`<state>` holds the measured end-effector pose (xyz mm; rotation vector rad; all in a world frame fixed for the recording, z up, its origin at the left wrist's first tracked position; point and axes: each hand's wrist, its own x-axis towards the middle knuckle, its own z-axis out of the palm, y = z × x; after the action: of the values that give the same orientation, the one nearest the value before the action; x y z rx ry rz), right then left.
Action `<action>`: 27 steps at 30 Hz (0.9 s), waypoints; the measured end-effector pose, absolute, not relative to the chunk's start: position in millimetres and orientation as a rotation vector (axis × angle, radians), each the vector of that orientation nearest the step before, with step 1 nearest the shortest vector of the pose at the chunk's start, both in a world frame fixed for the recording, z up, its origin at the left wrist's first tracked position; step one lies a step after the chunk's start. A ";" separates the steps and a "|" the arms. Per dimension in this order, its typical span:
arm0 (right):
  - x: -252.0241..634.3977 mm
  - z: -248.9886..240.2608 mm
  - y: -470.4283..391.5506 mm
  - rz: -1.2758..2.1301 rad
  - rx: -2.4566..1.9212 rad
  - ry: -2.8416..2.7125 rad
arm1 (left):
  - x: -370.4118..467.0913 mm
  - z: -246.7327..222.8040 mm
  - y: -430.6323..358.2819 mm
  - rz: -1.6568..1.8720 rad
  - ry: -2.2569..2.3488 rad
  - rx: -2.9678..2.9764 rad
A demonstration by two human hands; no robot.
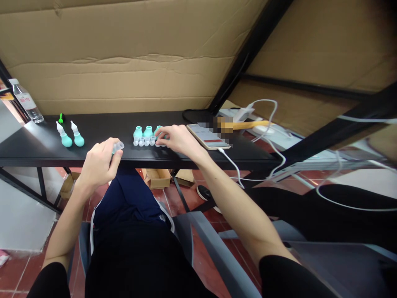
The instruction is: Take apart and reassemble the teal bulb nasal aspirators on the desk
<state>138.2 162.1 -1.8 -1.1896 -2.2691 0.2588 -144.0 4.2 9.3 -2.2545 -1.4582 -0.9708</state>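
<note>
My left hand (101,163) is closed around a clear plastic piece (118,147), its open round end showing past the fingertips, just over the table's front edge. My right hand (176,140) reaches down to a row of small translucent white plastic pieces (142,142), its fingertips closed at the row's right end. The fingers partly hide the piece there. Directly behind the row stand three teal rubber bulbs (147,131) with open tops; the right one is partly covered by my right hand. To the left lie two teal bulb nasal aspirators (66,139) with translucent nozzles fitted.
A water bottle (26,101) stands at the table's left end, near a small green object (61,118). A phone (207,136) with a white cable (231,161) lies right of my right hand. Cardboard (124,54) walls the back. Someone's dark-clothed leg (310,207) is at right.
</note>
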 end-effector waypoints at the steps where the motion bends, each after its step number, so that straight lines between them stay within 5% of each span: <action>1: 138.0 -2.3 162.7 0.262 -1.190 -2.265 | -144.0 9.4 4.2 -0.969 -1.454 -2.255; 27: 138.0 -1.8 158.7 0.099 -1.177 -2.223 | -145.5 6.1 6.8 -0.929 -1.394 -2.258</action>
<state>138.0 158.7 -1.8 -1.1768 -2.2228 0.0990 -145.5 6.8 6.1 -2.2576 -1.3940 -0.9288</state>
